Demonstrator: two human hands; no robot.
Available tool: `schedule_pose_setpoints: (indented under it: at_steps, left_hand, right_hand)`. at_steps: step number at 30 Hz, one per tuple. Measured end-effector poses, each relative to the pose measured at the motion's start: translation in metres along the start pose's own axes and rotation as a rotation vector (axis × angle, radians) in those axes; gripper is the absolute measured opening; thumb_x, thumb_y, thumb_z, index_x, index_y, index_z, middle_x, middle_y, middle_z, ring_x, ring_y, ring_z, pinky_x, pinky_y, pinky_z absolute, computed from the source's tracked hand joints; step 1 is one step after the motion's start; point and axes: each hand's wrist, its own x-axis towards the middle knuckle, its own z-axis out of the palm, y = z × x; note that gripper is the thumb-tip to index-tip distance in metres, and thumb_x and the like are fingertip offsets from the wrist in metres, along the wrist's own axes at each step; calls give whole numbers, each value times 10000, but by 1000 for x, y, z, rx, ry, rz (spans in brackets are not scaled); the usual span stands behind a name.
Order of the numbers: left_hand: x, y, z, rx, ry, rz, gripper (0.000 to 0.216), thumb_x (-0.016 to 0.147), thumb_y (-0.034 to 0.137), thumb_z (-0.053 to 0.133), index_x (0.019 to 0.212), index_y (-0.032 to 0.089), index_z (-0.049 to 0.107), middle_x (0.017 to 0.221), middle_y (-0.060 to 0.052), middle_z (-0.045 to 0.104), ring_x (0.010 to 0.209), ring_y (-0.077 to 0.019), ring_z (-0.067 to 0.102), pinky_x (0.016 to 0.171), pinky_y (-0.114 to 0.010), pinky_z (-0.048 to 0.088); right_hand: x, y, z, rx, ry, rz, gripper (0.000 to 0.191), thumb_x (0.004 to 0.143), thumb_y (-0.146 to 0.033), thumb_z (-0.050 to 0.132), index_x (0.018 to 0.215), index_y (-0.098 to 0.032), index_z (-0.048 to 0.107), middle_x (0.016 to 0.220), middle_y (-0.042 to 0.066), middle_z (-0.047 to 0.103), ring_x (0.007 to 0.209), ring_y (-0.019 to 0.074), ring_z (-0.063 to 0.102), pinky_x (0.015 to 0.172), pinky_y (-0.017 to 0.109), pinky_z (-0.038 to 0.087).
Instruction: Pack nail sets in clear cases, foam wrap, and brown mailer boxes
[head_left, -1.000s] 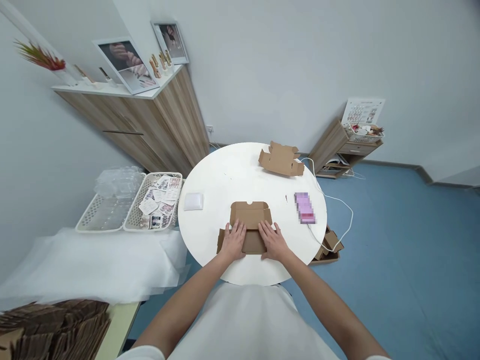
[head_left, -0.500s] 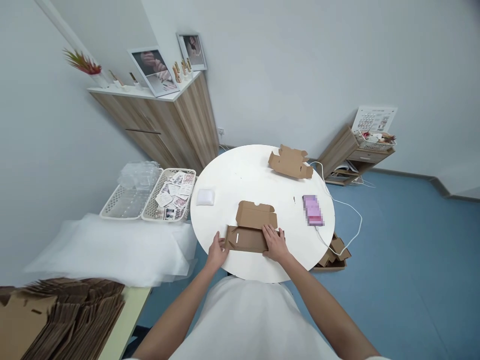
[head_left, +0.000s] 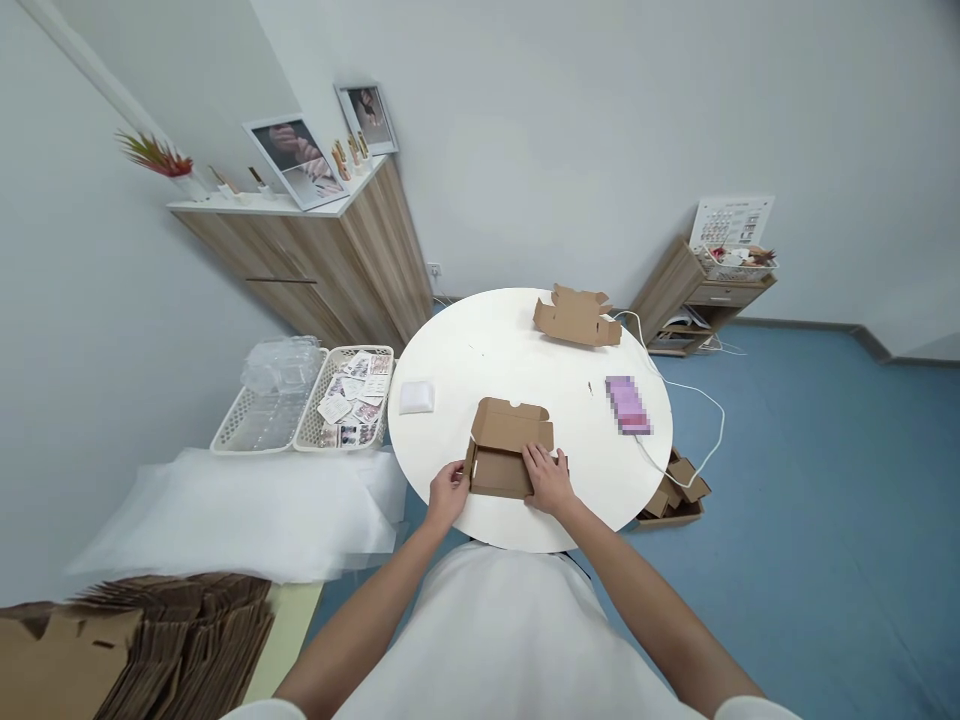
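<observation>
A flat brown cardboard box blank (head_left: 504,448) lies on the near part of the round white table (head_left: 487,350). My left hand (head_left: 448,492) grips its left side flap, which stands folded upright. My right hand (head_left: 547,478) lies flat on the blank's right part with fingers stretched out, pressing it down. The lid panel at the far side is raised a little.
A second folded cardboard box (head_left: 576,318), a small white packet (head_left: 416,397) and a pink phone (head_left: 627,404) on a white cable lie on the table. Two white baskets (head_left: 307,415) stand left. A stack of cardboard blanks (head_left: 135,640) lies at bottom left. More boxes (head_left: 675,490) sit on the floor.
My left hand slid from the top of the blank to its left edge and folded the left flap up and inward. My right hand stayed pressing on the right part.
</observation>
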Motion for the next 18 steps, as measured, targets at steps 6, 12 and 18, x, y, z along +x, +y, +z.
schedule_pose_setpoints:
  at_steps: [6, 12, 18]
  left_hand:
    - [-1, -4, 4, 164, -3, 95, 296, 678, 249, 533, 954, 145, 554, 973, -87, 542, 868, -176, 544, 729, -304, 466]
    - [15, -17, -3, 262, -63, 86, 186, 730, 271, 483, 857, 150, 546, 927, -78, 545, 858, -164, 547, 788, -298, 422]
    - [34, -17, -9, 328, -224, -41, 282, 711, 203, 482, 987, 154, 457, 934, -73, 603, 839, -165, 569, 692, -253, 410]
  right_hand:
    - [-1, -14, 4, -8, -12, 37, 1017, 537, -370, 655, 1345, -181, 68, 1407, 128, 152, 1286, 296, 61, 973, 543, 54]
    - [-7, -25, 10, -1, 2, 20, 1065, 517, -425, 667, 1349, -179, 50, 1422, 121, 85, 1294, 290, 29, 994, 500, 65]
    - [-8, -27, 13, -36, -11, -9, 1217, 416, -549, 678, 1355, -147, 17, 1427, 124, 20, 1292, 310, -32, 1007, 484, 47]
